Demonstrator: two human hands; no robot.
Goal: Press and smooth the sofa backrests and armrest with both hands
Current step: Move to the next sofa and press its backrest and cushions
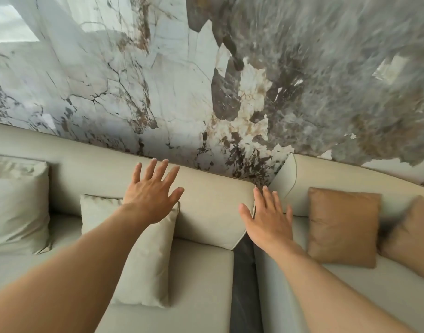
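Observation:
A pale grey-green sofa runs along the wall in two sections. My left hand [151, 193] is spread flat, fingers apart, over the left backrest [211, 207], near its top edge. My right hand [268, 217] is also spread, over the seam where the left backrest ends and the right backrest [338, 171] begins. Neither hand holds anything. Whether the palms touch the fabric I cannot tell.
Two grey-green cushions [148, 255] [16, 205] lean on the left section. Two tan cushions [343, 227] [410, 234] sit on the right section. A dark gap [244, 284] separates the two seats. A marble-patterned wall [206, 80] rises directly behind the sofa.

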